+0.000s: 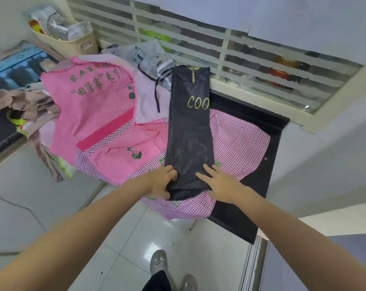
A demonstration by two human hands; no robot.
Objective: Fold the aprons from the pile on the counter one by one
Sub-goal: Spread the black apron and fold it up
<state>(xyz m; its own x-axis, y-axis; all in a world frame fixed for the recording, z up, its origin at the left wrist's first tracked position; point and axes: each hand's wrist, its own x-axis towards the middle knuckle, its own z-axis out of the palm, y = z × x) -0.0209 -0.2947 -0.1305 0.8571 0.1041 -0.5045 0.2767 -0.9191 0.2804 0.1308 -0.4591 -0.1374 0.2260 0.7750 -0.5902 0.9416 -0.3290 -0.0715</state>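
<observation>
Dark counter (251, 208) below a barred window: the black apron (189, 127), folded narrow, lies atop the pink checked apron (238, 139). Left hand (162, 181) grips its near corner; right hand (217, 181) presses flat, fingers straight.

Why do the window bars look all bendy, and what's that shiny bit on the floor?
Head view: the wide lens bends the window grille and stretches the arms; white floor tiles glare with reflected light; the black apron has a soft sheen.
</observation>
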